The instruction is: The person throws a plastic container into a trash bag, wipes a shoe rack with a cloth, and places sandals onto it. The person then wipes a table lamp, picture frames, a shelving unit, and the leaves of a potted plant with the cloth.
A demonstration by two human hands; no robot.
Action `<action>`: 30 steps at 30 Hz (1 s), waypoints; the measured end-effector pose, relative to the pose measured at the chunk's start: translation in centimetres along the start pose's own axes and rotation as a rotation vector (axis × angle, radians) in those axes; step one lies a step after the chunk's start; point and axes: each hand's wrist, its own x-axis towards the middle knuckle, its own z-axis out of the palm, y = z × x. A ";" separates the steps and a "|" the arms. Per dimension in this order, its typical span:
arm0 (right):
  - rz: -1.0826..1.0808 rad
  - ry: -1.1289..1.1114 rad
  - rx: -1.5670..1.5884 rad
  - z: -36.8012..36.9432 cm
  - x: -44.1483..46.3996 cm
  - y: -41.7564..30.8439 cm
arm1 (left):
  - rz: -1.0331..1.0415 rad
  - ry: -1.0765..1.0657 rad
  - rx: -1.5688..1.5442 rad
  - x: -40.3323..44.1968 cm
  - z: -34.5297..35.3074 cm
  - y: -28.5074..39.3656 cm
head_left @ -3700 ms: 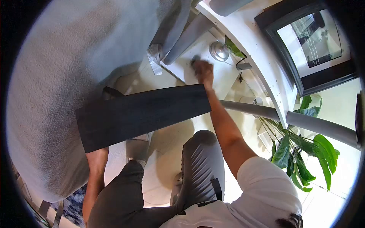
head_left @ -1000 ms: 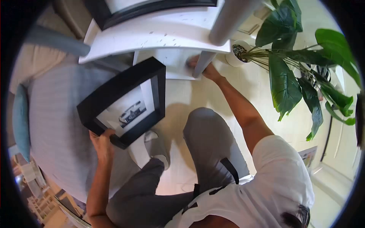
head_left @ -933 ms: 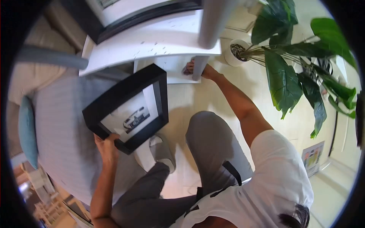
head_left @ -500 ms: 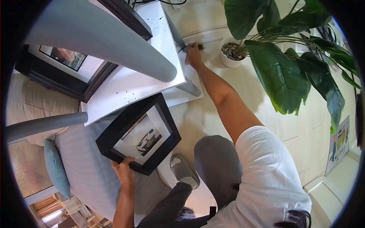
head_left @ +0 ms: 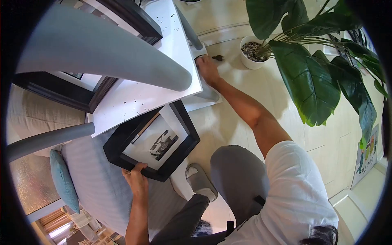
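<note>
My left hand (head_left: 136, 179) grips the lower edge of a black picture frame (head_left: 165, 169), thumb on its front. The frame is tilted, and its white mat surrounds a black-and-white picture of a car. My right hand (head_left: 208, 70) reaches down past the edge of a white shelf unit (head_left: 157, 92), beside its lower board. Its fingers are curled, and a small dark brush-like thing (head_left: 218, 58) sticks out by them; the part within the fingers is hidden. Dark specks dot the top shelf board.
Thick grey posts (head_left: 122, 53) cross the view over the shelf. More dark frames (head_left: 96, 96) stand on the board. A potted plant (head_left: 253, 65) with large leaves stands on the floor at right. A bed or sofa (head_left: 85, 171) with a teal cushion (head_left: 64, 179) lies at left.
My right hand has moved slightly down along the shelf's side, the dark brush-like thing with it. The picture frame has shifted slightly up and right in my left hand, amid a small view shift.
</note>
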 end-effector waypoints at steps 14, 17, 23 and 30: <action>-0.198 -0.188 0.073 1.1 1.7 0.4 | 0.171 -0.043 0.025 0.9 0.9 -1.4; -0.201 -0.210 0.004 -1.1 -2.0 2.1 | 0.056 -0.016 -0.154 1.5 2.0 -1.4; -0.496 -0.139 0.123 -3.6 -8.9 4.0 | 0.085 -0.012 -0.243 2.3 1.6 -2.8; -0.116 -0.253 0.288 -6.9 -12.4 1.3 | 0.088 -0.060 -0.323 4.0 3.7 -2.4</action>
